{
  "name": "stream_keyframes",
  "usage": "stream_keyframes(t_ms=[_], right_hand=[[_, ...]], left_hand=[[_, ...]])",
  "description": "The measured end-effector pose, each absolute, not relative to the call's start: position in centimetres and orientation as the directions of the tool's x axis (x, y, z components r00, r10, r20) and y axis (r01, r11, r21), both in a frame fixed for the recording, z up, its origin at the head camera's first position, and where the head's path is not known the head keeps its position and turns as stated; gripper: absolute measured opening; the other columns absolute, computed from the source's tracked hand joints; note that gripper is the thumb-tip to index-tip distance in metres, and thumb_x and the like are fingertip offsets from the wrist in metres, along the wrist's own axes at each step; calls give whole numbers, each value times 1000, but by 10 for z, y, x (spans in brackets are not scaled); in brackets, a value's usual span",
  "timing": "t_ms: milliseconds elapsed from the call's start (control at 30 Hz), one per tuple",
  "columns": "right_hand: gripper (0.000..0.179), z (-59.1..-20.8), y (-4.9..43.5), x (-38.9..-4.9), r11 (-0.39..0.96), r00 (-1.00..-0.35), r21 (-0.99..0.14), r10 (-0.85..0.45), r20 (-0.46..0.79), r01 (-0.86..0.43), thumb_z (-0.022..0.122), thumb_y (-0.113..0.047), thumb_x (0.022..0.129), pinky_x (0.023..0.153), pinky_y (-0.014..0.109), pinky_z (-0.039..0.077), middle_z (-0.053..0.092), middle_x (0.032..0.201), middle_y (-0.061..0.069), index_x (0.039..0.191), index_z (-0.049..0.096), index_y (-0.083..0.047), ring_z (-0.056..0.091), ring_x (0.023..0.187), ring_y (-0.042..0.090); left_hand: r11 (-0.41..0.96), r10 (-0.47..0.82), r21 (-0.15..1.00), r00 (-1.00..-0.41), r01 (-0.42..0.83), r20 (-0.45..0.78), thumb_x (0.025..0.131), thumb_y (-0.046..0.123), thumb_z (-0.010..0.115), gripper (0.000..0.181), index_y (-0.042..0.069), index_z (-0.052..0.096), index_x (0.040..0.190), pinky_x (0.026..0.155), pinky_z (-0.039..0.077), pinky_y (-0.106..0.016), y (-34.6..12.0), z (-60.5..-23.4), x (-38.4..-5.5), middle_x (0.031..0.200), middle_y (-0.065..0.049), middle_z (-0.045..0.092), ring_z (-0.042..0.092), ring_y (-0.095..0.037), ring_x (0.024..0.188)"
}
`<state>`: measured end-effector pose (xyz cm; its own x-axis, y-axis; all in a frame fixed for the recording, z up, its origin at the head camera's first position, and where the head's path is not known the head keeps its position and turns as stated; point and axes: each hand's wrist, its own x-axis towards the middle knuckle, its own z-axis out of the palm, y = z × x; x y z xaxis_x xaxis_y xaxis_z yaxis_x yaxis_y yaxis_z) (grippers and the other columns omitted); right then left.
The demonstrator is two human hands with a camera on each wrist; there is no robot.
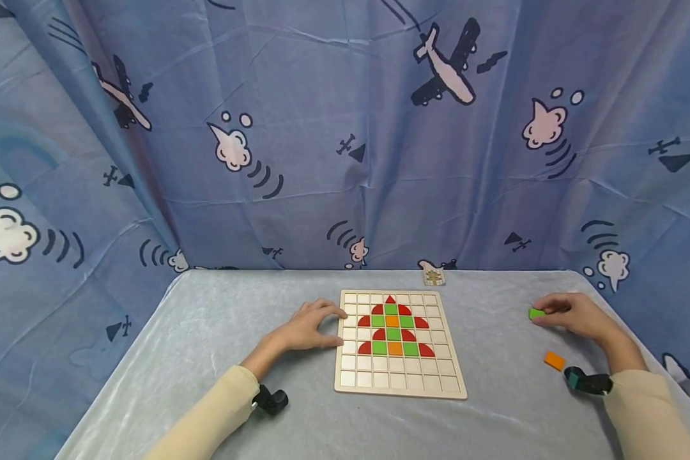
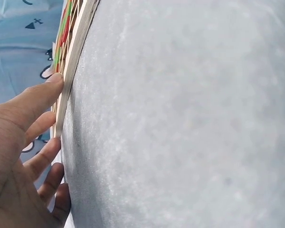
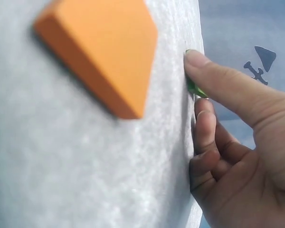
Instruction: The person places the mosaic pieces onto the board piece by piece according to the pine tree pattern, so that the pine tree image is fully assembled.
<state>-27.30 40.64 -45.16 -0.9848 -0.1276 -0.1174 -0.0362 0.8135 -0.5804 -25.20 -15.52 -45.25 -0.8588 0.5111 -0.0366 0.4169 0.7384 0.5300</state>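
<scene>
A wooden grid board (image 1: 401, 383) lies on the table, with red, green and orange pieces set in its squares in a tree-like pattern. At its left edge, my left hand (image 1: 309, 326) rests with thumb and fingertips spread along the rim. In the left wrist view the thumb (image 2: 54, 78) touches the board's side. Over on the right, my right hand (image 1: 572, 314) pinches a small green block (image 1: 535, 314) between thumb and fingers, close over the cloth. Most of the green block (image 3: 198, 90) is hidden behind the thumb in the right wrist view.
An orange block (image 1: 554, 361) lies on the cloth nearer than my right hand. Behind the board, a small pattern card (image 1: 434, 276) sits at the table's back edge. A pale cloth (image 1: 253, 294) covers the table, and a blue printed curtain (image 1: 299, 128) hangs behind it.
</scene>
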Motion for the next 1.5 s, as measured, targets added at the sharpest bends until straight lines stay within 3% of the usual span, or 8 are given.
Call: stream_keyframes(t_ms=[333,800,1500], right_hand=[[41,-449,404,-271,806,-989,-589,-129,-77,-60,80,-29,82,65,23,49,69,99,7,109,68,0,55,80,1],[36,-443,399,-265,802,-989,-597,-112,-96,-33,74,-28,88,64,26,51,67,97,7,111,68,-1,55,78,3],[28,-430,356,-248,727,-975,-663,-223,18,-179,72,-27,91,68,22,53,70,100,4,109,70,-6,61,81,1]], left_hand=[[730,517,537,-856,423,-29,84,44,76,52,27,60,131,109,36,-53,-155,-451,-251,144,-3,50,44,-29,128],[728,520,537,-854,427,-26,85,43,76,51,27,60,131,109,36,-53,-155,-451,-252,144,-2,50,43,-29,128],[732,515,537,-857,419,-33,85,43,76,52,27,60,131,108,36,-54,-155,-451,-251,145,-3,49,43,-30,128]])
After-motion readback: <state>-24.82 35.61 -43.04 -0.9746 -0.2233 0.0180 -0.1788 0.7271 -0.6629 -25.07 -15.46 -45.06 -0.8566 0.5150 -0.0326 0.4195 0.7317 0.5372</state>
